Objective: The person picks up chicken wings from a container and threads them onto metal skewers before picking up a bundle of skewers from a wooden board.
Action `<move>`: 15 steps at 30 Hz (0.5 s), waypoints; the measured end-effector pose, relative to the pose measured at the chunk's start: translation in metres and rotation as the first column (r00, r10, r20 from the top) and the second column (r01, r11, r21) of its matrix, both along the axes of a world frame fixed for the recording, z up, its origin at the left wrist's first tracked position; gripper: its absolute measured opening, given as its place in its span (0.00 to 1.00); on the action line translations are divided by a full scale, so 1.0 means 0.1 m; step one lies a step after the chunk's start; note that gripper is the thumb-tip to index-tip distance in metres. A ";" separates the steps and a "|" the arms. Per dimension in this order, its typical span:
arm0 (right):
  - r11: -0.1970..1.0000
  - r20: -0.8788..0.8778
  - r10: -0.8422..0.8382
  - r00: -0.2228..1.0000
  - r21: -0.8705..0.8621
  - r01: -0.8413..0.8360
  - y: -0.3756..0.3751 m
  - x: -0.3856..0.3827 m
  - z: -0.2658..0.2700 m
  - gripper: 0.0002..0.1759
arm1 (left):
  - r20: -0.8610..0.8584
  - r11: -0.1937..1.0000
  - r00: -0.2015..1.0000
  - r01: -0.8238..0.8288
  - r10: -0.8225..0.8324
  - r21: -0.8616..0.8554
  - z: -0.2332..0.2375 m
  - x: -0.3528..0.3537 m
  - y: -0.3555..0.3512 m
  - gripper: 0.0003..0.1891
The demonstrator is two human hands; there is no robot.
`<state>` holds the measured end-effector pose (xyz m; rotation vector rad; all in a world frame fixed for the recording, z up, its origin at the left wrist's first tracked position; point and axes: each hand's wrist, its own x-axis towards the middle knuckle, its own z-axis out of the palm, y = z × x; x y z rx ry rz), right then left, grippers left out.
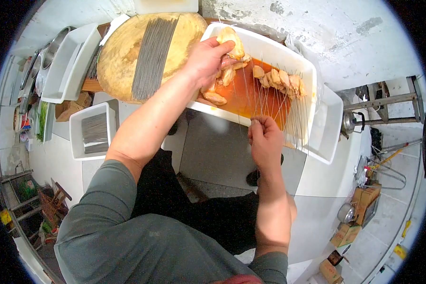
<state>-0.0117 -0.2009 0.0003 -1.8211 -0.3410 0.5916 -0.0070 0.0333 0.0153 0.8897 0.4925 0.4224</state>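
Observation:
My left hand is closed on a pale yellowish chicken wing above the left end of a white tub. My right hand is at the tub's near edge, fingertips pinched together on a thin metal skewer that is hard to make out. Loose chicken pieces lie below my left hand, beside orange-red marinade. Several skewered chicken pieces sit in a row at the tub's right end, their thin skewers sticking out over the near rim.
Left of the tub, a round wooden chopping board carries a thick bundle of metal skewers. A smaller white bin holds more skewers. An oblong white tub stands at far left. Another white container sits under the tub's right side, near a kettle.

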 end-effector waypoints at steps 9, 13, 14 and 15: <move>0.997 -0.049 -0.060 0.997 0.041 0.062 0.14 0.06 -0.01 0.09 | -0.038 0.990 0.994 0.104 -0.101 0.099 -0.03 0.00 -0.14 0.07; 0.988 -0.072 -0.087 0.994 0.121 0.096 0.25 0.06 -0.04 0.10 | 0.028 0.993 0.994 0.106 -0.108 0.050 -0.10 0.03 -0.12 0.07; 0.990 -0.056 -0.085 0.995 0.109 0.090 0.28 0.07 -0.04 0.10 | 0.027 0.994 0.995 0.099 -0.100 0.047 -0.10 0.04 -0.13 0.07; 0.992 -0.041 -0.082 0.996 0.098 0.086 0.30 0.07 -0.03 0.10 | 0.025 0.995 0.995 0.091 -0.093 0.045 -0.10 0.04 -0.13 0.07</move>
